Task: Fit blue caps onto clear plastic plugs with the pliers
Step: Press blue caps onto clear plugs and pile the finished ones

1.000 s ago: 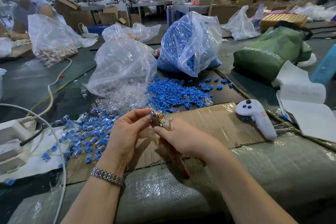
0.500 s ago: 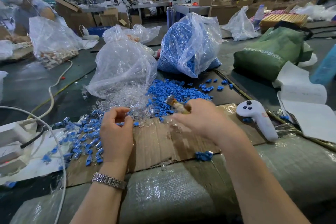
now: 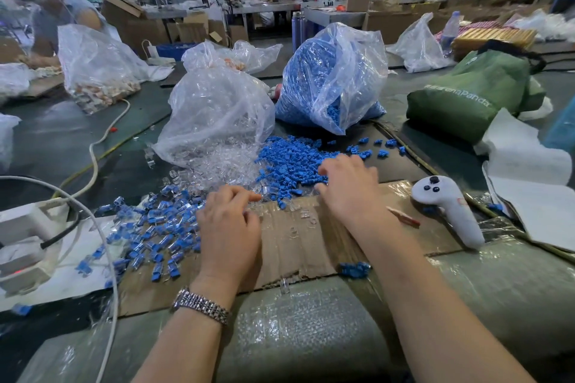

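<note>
**Head view: both hands reach into the loose parts, pliers tucked under the right wrist**

Head view. The left hand [image 3: 228, 221] lies palm down on the cardboard sheet [image 3: 298, 246], fingers curled, their tips at the near edge of the loose clear plastic plugs [image 3: 217, 165]; I cannot tell whether it has pinched one. A metal watch [image 3: 202, 306] sits on that wrist. The right hand [image 3: 348, 186] reaches further forward, its curled fingers down at the near edge of the heap of blue caps [image 3: 289, 162]; whether a cap is held between them is hidden. The two hands are apart, with bare cardboard and a few stray plugs between them.

Of the pliers [image 3: 403, 217] only a red handle end shows, poking out from under the right wrist. Its long axis runs slantwise, the visible end pointing right and toward the person; the jaws are hidden, and I cannot tell whether the right hand holds the tool.

Left of the left hand, capped plugs [image 3: 149, 227], clear with blue ends, lie scattered at all angles across the cardboard and a white sheet. Behind the loose piles a clear bag of plugs [image 3: 214, 109] and a bag of blue caps [image 3: 333, 71] stand side by side on the desk [image 3: 62, 140]. A white controller [image 3: 448, 208] lies on the cardboard's right end, its head pointing away. A green bag [image 3: 473, 93] rests further back on the right.
</note>
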Available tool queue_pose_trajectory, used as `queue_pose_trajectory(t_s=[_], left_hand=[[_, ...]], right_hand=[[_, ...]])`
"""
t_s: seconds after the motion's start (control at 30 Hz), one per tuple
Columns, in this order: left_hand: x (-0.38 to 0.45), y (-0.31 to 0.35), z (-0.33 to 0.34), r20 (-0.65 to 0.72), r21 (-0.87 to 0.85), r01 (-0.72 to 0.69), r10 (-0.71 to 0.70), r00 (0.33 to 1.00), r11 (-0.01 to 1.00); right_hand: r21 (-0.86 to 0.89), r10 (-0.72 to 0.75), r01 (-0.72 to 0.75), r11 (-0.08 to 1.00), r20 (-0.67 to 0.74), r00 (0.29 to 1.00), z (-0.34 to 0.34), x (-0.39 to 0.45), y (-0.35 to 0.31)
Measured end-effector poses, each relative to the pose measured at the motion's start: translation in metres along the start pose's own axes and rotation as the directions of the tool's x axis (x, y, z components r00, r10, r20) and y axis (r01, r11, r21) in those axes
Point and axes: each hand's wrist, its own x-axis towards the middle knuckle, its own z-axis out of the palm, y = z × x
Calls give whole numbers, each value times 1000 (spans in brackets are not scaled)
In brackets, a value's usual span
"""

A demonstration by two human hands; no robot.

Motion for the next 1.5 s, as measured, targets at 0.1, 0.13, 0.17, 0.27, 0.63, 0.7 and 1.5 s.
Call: queue_pose_trajectory(t_s=[0.1, 0.13, 0.17, 0.27, 0.63, 0.7, 1.5], left_hand=[[-2, 0, 2, 56, 41, -46, 43, 997, 998], [-2, 0, 2, 67, 59, -45, 41, 997, 997], [-2, -1, 2, 84, 80, -39, 32, 996, 996], [-1, -1, 5, 148, 163, -52, 28, 989, 985], [0, -3, 7, 109, 148, -105, 89, 990, 983], [0, -4, 7, 106, 142, -101, 87, 991, 985], [-2, 4, -10, 138, -522, 184, -131, 982, 833]], right_hand=[[-25, -78, 79, 997, 47, 996, 8, 17, -19], [-39, -72, 74, 996, 60, 996, 12, 21, -23], [-56, -63, 66, 996, 66, 996, 16, 25, -26], [-86, -34, 41, 995, 77, 996, 26, 32, -30], [155, -28, 24, 988, 24, 999, 11, 22, -26], [290, -30, 20, 957, 31, 999, 5, 17, -23], [738, -123, 206, 643, -166, 978, 21, -16, -24]])
